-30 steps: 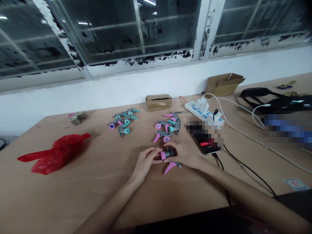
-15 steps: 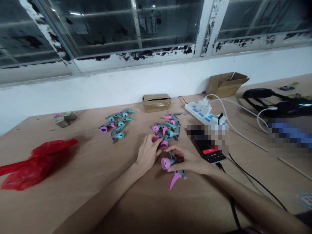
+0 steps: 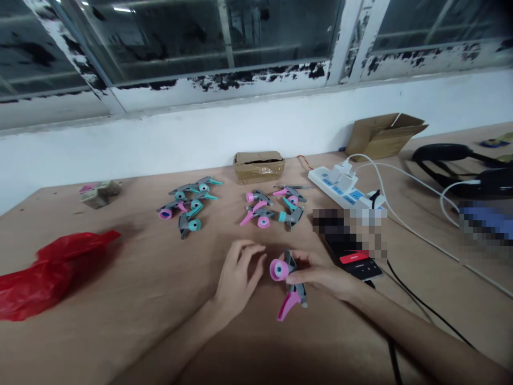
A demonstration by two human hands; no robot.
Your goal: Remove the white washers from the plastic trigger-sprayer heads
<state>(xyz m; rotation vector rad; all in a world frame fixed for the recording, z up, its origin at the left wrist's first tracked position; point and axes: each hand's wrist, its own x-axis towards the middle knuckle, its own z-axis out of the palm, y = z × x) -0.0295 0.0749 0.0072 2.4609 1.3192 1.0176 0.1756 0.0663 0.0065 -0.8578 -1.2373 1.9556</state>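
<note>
My right hand [image 3: 316,271] grips a grey-and-pink trigger sprayer head [image 3: 292,272]; its round pink collar faces me and the pink trigger points down. Just left of it, my left hand [image 3: 239,272] hovers over the table with bent, parted fingers and holds nothing. Beyond the hands lies a loose group of sprayer heads [image 3: 260,214], most with pink parts and one with teal [image 3: 292,215]. Farther left is a second group, mainly grey and teal [image 3: 197,193], with one pink-collared sprayer head [image 3: 171,209] among them.
A crumpled red plastic bag [image 3: 68,267] lies at left. Small blocks [image 3: 100,193] and a cardboard box [image 3: 259,167] stand along the wall. To the right are a phone [image 3: 348,246], a power strip [image 3: 336,187] with cables, an open carton [image 3: 385,136] and a black strapped object [image 3: 449,166].
My left hand has let go of a pink-and-grey sprayer head in the middle group and drawn back toward me, fingers opening. My right hand keeps its hold on the other sprayer head.
</note>
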